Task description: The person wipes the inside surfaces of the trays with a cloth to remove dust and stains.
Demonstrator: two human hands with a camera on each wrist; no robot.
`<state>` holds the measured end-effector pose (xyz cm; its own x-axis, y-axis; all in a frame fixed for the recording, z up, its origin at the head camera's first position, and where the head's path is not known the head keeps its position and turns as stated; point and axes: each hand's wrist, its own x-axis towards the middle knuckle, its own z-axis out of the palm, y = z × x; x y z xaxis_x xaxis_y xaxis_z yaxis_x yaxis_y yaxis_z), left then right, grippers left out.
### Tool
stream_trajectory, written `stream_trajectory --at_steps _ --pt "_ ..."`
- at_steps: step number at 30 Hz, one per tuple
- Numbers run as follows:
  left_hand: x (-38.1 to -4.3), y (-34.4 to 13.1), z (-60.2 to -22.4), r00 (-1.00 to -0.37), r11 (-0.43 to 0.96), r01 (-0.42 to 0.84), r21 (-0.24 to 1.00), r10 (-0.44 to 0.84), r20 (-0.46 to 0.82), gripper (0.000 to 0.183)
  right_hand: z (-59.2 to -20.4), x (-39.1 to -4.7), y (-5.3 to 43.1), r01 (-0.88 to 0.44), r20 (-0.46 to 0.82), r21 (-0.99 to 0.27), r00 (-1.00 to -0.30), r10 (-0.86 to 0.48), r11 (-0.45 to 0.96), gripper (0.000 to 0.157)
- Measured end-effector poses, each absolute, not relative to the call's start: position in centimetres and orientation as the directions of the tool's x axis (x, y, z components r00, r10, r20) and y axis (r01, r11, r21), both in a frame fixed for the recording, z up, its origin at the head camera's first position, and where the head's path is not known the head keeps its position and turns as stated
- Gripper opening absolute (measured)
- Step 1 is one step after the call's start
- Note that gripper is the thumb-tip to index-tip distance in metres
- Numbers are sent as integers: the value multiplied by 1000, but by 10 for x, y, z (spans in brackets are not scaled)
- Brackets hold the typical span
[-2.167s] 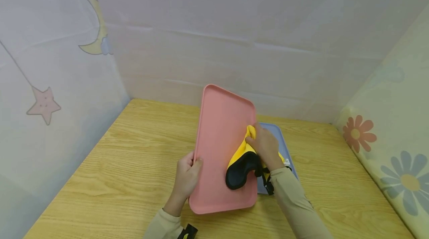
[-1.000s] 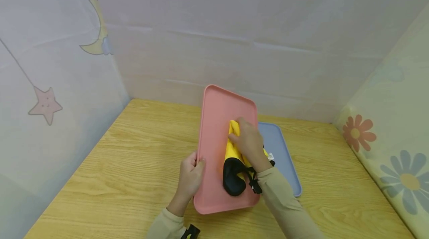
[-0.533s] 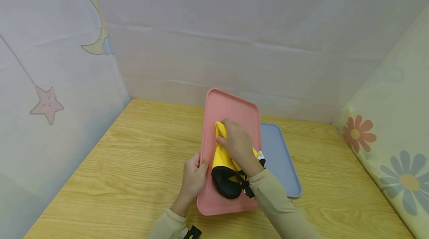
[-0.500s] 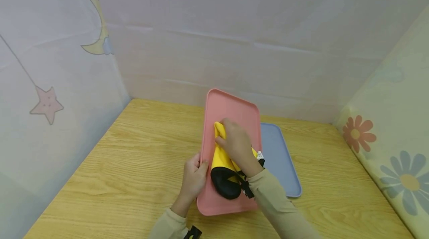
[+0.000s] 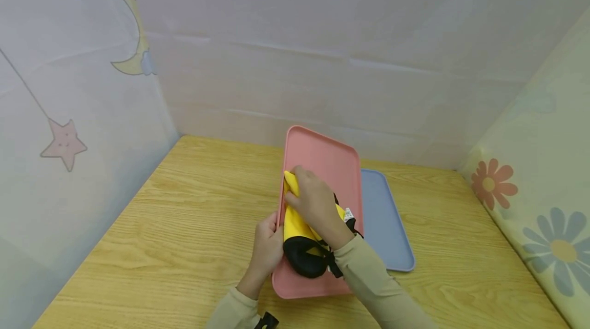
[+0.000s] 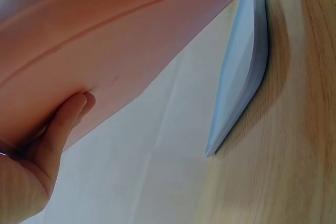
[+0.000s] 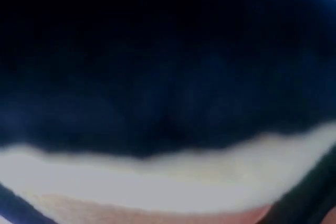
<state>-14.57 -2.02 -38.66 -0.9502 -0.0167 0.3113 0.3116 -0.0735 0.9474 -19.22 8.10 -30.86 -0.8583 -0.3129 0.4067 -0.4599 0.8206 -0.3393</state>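
My left hand (image 5: pixel 268 244) grips the left edge of a pink tray (image 5: pixel 327 157), which is tilted up off the table. In the left wrist view its fingers lie against the tray's underside. Over the tray's face, my right hand (image 5: pixel 315 203) pinches the top of a folded yellow cloth piece (image 5: pixel 295 221). That piece has a rounded black end (image 5: pixel 304 257), black straps with a buckle and a white label (image 5: pixel 348 214); its exact kind is unclear. Only a blurred dark surface (image 7: pixel 168 66) above a pale band fills the right wrist view.
A blue tray (image 5: pixel 384 221) lies on the wooden table (image 5: pixel 184 226) at the right, partly behind the pink tray. Printed sheets with a moon, a star and flowers (image 5: pixel 494 184) stand around the table's back and sides.
My right hand has carried the yellow-and-black cloth piece leftward across the pink tray, to its left edge near my left hand. The pink tray has shifted slightly right and down, uncovering more blue tray.
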Motion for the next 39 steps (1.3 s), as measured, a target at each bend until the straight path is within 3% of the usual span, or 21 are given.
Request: stream_trajectory --at_steps 17,39 --pt "-145 -21 -384 -956 -47 289 956 -59 286 15 -312 -195 92 -367 339 -336 -906 -252 867 27" --pt "-144 -32 -376 -944 -3 303 953 -136 299 16 -340 -219 143 -289 329 -323 -927 -180 901 18"
